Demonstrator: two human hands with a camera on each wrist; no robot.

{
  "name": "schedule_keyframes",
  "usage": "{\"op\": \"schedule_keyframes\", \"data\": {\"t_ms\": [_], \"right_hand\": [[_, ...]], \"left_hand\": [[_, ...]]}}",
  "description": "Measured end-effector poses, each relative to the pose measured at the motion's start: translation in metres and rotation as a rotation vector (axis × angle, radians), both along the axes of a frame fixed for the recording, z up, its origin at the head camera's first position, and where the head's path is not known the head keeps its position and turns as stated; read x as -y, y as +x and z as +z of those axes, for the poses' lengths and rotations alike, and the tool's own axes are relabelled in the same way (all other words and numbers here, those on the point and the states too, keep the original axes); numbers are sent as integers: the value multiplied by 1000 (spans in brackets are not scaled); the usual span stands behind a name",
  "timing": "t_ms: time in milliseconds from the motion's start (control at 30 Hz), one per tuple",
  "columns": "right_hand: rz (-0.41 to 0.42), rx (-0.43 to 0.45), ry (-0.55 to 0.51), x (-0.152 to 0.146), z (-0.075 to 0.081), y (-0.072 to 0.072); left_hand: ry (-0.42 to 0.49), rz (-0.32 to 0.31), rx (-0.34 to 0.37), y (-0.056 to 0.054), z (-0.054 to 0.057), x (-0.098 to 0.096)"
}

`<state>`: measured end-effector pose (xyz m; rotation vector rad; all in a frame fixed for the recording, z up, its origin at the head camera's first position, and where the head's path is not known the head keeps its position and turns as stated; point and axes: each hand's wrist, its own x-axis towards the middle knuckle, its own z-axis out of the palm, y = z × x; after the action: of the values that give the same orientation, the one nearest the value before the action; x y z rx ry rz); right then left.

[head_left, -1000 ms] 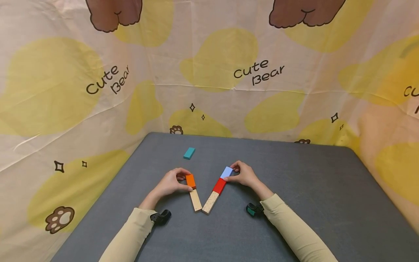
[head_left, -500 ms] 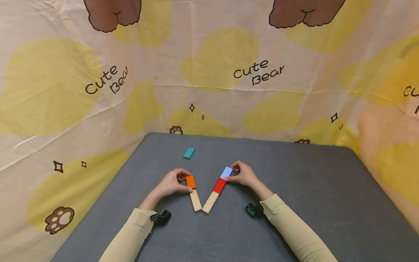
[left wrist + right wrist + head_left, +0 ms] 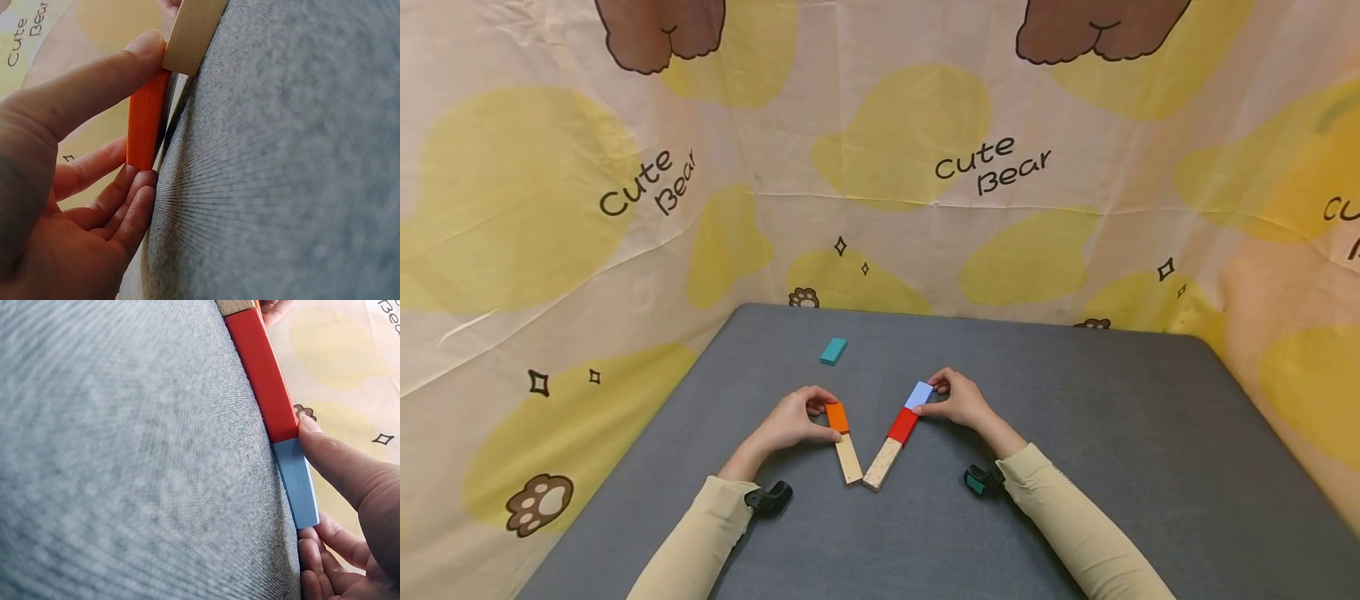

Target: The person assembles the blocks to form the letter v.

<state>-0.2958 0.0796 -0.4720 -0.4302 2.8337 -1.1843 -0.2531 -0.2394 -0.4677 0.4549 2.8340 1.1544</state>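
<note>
Two rows of small wooden blocks form a V on the grey table. The left row has an orange block (image 3: 837, 418) at its far end and a plain wood block (image 3: 849, 459) nearer me. My left hand (image 3: 790, 415) pinches the orange block, thumb by its joint with the plain one and fingers at its far end (image 3: 142, 125). On the right lie a light blue block (image 3: 919, 395), a red block (image 3: 902, 426) and another plain wood block (image 3: 882, 464), end to end. My right hand (image 3: 961, 400) holds the blue block's far end, thumb at the blue-red joint (image 3: 303, 432).
A teal block (image 3: 833, 351) lies apart, farther back on the grey cloth-covered table (image 3: 1060, 392). Printed fabric (image 3: 895, 183) hangs along the table's back and sides. Black straps with small devices (image 3: 769, 498) sit at both wrists.
The orange block's far end has shifted very slightly towards me, with my left fingers still on it. My right hand and the right row keep their places.
</note>
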Motion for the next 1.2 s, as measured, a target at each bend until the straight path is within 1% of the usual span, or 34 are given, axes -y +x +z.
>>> {"op": "schedule_keyframes", "data": {"t_ms": [200,533,633,900,1200], "right_hand": [[3,-6,-3,0,0,1],[1,-11,-3,0,2,2],[2,-12,-3,0,2,3],[4,-7,-6,0,3,4],[3,-4,-7,0,3,4]], "left_hand": [[6,-18,0,1,1,1],[-6,-43,-31,4,2,2],[-11,-41,-37,5,3,3],[6,-50,-6,6,4,3],[13,-52,-5,6,4,4]]}}
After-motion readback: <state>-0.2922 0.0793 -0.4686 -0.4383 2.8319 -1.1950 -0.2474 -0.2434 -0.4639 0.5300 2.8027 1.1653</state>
